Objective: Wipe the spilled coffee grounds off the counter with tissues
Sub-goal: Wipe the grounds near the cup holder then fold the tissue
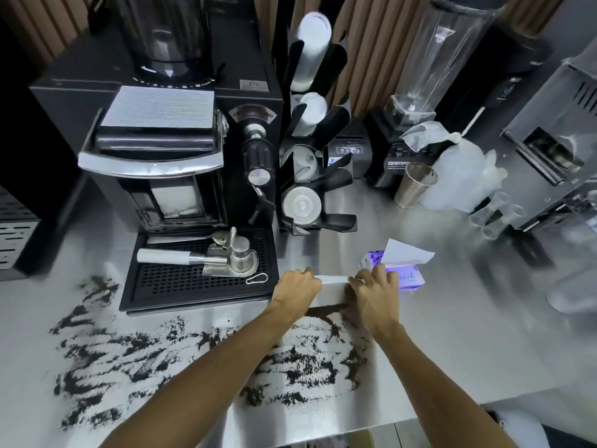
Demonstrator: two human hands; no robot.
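Note:
Dark coffee grounds point(135, 354) lie smeared in streaks across the front of the steel counter point(452, 334), from the far left to below my hands. A white tissue point(332, 287) is stretched between my two hands just above the counter. My left hand point(295, 291) grips its left end with curled fingers. My right hand point(376, 297) pinches its right end. Right behind my right hand lies a purple tissue pack point(408, 274) with one white sheet point(405, 252) sticking up out of it.
A black drip tray point(200, 286) holding a portafilter point(193, 257) sits left of my hands, under the coffee grinder point(168, 130). Behind stand a lid holder point(310, 176), a blender point(407, 137), a metal cup point(415, 185), a plastic bag point(458, 176) and several glasses point(497, 218).

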